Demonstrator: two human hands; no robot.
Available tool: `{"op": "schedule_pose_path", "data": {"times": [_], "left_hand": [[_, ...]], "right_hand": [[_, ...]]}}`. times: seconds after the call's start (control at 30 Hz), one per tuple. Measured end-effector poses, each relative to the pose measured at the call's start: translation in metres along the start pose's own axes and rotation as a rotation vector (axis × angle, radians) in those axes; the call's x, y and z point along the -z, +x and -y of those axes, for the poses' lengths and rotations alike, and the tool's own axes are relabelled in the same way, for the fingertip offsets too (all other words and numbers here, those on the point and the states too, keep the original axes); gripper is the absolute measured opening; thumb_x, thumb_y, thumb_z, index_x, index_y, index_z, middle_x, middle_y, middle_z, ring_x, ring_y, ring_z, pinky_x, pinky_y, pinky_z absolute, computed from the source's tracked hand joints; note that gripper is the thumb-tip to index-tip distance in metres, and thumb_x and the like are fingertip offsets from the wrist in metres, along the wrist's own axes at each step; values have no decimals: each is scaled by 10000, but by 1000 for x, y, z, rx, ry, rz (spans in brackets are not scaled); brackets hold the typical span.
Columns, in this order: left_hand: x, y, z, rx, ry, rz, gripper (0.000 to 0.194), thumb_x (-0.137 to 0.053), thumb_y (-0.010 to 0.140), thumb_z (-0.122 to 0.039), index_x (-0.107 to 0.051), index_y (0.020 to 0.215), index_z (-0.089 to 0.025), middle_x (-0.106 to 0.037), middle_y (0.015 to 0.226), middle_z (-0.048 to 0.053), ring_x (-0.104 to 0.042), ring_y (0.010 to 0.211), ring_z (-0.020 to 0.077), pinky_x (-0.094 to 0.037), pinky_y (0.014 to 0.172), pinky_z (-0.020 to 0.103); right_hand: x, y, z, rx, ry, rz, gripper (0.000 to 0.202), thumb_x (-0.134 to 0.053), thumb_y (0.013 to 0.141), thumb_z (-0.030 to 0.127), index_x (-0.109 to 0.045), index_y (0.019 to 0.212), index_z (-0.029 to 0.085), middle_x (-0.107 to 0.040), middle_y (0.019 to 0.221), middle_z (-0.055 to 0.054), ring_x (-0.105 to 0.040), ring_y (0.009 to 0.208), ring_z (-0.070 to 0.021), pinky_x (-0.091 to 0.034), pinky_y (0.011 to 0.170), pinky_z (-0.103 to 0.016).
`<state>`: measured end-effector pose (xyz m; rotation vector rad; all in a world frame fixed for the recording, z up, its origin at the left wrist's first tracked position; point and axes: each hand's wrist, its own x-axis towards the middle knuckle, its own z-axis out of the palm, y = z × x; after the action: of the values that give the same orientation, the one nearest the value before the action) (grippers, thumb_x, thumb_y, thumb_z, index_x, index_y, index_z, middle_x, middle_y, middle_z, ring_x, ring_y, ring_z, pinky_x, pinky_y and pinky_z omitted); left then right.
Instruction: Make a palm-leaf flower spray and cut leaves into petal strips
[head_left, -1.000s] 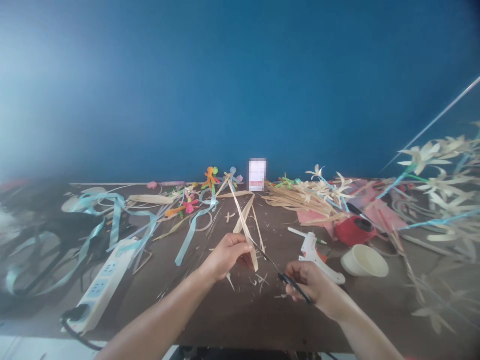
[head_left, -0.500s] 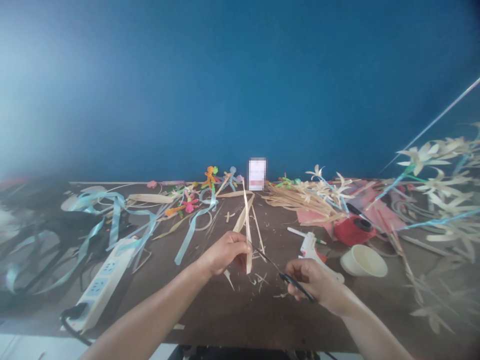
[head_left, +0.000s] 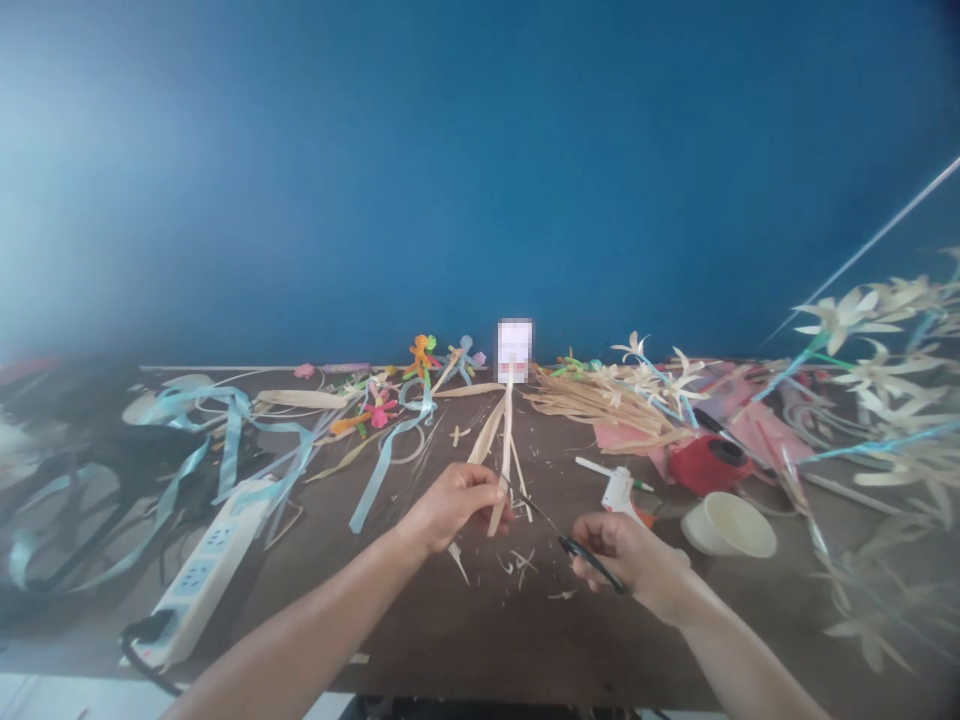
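My left hand [head_left: 461, 503] pinches a pale dried husk strip [head_left: 507, 430] near its lower end, and the strip stands up and away from me. My right hand [head_left: 619, 557] is closed around the black handle of the scissors [head_left: 589, 563]. Their thin blades point left and reach the strip beside my left fingertips; whether the blades touch it I cannot make out. Under the strip, another husk piece [head_left: 486, 440] lies on the brown table [head_left: 450, 635], with small trimmed scraps [head_left: 517, 570] scattered nearby.
A white glue gun [head_left: 619, 490], a cream cup [head_left: 727, 525] and a red roll [head_left: 705, 463] stand to the right, near a husk bundle [head_left: 607, 400] and husk flowers [head_left: 847, 315]. At left are a power strip [head_left: 206, 565] and blue ribbon [head_left: 375, 480]. Pipe-cleaner figures [head_left: 421, 353] sit behind.
The strip's upper end has swung right, and its lower end has shifted slightly up and left. My left hand still pinches it; the scissors have barely moved.
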<state>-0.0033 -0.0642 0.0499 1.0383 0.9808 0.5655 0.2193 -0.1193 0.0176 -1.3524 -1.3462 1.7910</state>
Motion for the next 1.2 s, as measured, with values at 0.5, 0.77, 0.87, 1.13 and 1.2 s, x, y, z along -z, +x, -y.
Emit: {"op": "schedule_pose_path", "data": {"times": [0.5,0.77,0.87,1.13,1.2], "left_hand": [[1,11,16,-109,4,-207,196,-559,664,-319,-565,672,-124,-511,505,-23,-441,412,63,-366,427,190],[13,11,14,-56,132,-204,111,-538,648,-236,-559,634,-128,-455,437,-48,-399,381,51,-321,396,167],[18,13,12,-27,184,-205,88,-540,633,-213,-558,619,-127,-447,427,-50,-391,383,51,-311,384,164],[23,14,20,3,-135,-234,100,-613,617,-215,-552,663,-150,-430,425,-69,-382,373,40,-331,381,158],[20,14,24,-1,-288,-282,123,-637,603,-206,-552,676,-154,-464,457,-61,-423,403,47,-366,400,163]], "right_hand": [[-17,4,-2,-16,78,-59,310,-651,625,398,-459,600,155,-464,486,63,-408,407,-41,-240,365,-147],[-11,6,0,-24,-41,-25,295,-648,622,405,-486,590,160,-476,436,61,-409,396,-52,-244,363,-158],[-12,7,3,-28,-29,-8,318,-668,590,419,-482,584,162,-493,446,61,-408,387,-52,-258,366,-162],[-24,17,-1,-31,20,-79,325,-656,597,430,-481,583,157,-484,424,62,-392,380,-47,-234,371,-164],[-26,18,1,-28,29,-92,310,-652,605,416,-486,586,154,-485,426,61,-383,381,-44,-232,372,-165]]}}
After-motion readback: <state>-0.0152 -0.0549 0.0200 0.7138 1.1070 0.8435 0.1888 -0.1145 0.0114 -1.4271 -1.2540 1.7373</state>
